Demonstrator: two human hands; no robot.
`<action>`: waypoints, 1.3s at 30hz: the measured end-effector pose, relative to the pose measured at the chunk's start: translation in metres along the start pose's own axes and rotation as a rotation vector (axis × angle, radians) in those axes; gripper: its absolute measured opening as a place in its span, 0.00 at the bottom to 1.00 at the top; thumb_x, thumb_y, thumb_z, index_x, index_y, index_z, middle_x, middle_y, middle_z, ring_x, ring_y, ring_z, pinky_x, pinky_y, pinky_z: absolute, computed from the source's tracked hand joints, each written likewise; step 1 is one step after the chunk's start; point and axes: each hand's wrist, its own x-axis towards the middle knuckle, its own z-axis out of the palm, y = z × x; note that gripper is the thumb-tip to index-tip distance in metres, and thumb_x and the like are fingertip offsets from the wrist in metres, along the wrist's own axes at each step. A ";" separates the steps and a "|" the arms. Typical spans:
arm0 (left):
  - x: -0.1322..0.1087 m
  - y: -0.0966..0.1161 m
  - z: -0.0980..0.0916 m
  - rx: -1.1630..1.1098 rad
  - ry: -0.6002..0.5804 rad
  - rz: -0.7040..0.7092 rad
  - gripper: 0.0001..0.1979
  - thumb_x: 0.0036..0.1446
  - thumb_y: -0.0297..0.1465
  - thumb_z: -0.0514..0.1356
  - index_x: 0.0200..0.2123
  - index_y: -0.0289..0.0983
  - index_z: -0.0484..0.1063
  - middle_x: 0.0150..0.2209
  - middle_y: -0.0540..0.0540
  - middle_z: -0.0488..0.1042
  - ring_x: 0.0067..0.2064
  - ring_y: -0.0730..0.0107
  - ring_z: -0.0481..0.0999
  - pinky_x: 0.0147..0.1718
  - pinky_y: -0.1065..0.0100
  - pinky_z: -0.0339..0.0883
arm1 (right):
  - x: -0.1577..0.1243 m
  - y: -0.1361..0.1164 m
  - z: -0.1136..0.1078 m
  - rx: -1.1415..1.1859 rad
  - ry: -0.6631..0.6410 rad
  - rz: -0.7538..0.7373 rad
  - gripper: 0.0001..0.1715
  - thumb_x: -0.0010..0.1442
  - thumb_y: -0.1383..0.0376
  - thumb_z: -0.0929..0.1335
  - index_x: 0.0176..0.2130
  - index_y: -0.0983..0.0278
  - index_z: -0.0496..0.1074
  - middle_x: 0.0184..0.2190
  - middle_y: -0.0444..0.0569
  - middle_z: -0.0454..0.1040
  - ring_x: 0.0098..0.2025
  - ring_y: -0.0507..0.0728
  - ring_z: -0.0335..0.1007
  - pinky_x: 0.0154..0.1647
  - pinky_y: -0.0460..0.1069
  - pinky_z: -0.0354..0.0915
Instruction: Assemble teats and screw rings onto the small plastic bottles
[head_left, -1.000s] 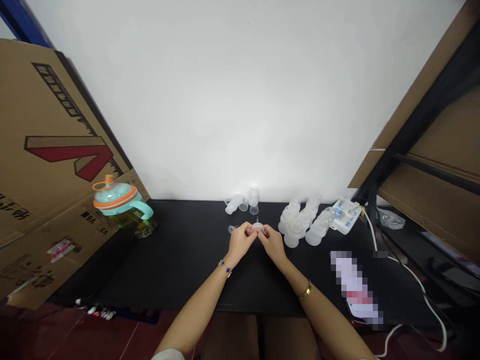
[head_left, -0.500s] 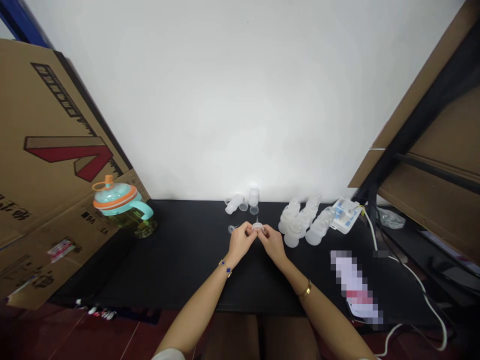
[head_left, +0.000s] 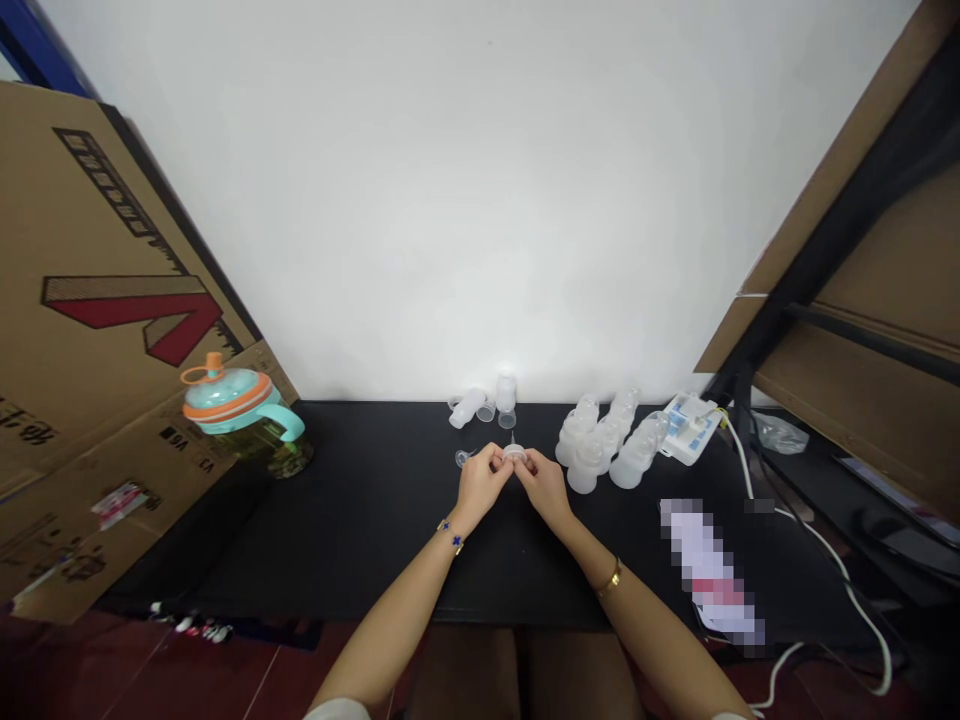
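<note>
My left hand [head_left: 484,480] and my right hand [head_left: 544,488] meet over the black table, fingertips closed in a pinch. Between them they grip a small, round, whitish cap [head_left: 514,452] with a thin stem pointing up; the fingers hide its lower edge. Just left of my left fingers lies a small clear round piece [head_left: 462,458]. Right of my right hand stand several frosted, translucent bottle-shaped pieces [head_left: 586,462] with narrower tops, grouped in rows. Behind the hands, by the wall, are a white bottle-shaped piece lying down [head_left: 468,408], an upright one [head_left: 506,390] and small clear cups [head_left: 507,419].
A large jug [head_left: 259,425] with a turquoise and orange lid stands left, beside a cardboard box [head_left: 97,400]. To the right are a white power strip [head_left: 691,428] with its cable [head_left: 832,565], a clear plastic bag [head_left: 780,434] and a pixelated flat object [head_left: 712,575].
The view has shifted very slightly. Both hands keep the same hold on the cap, and nothing on the table has visibly moved.
</note>
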 end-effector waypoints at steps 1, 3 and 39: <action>0.000 0.000 0.000 -0.001 0.000 -0.001 0.11 0.59 0.38 0.59 0.27 0.39 0.67 0.22 0.55 0.69 0.24 0.73 0.67 0.27 0.71 0.54 | 0.000 0.000 0.000 0.000 -0.002 0.003 0.19 0.62 0.52 0.64 0.26 0.60 0.68 0.18 0.39 0.61 0.22 0.53 0.56 0.26 0.48 0.49; 0.001 0.001 -0.001 0.006 -0.002 0.003 0.11 0.59 0.38 0.59 0.27 0.39 0.68 0.22 0.55 0.69 0.24 0.72 0.67 0.27 0.71 0.54 | 0.000 0.000 0.000 -0.003 -0.012 0.008 0.19 0.63 0.52 0.64 0.26 0.60 0.69 0.19 0.39 0.62 0.22 0.53 0.57 0.26 0.48 0.50; 0.006 0.000 -0.007 -0.114 -0.061 0.004 0.11 0.60 0.37 0.60 0.36 0.38 0.81 0.35 0.46 0.84 0.37 0.61 0.82 0.36 0.66 0.69 | -0.001 -0.003 -0.001 0.132 -0.080 -0.004 0.21 0.66 0.50 0.63 0.45 0.61 0.77 0.31 0.46 0.78 0.27 0.55 0.70 0.29 0.48 0.64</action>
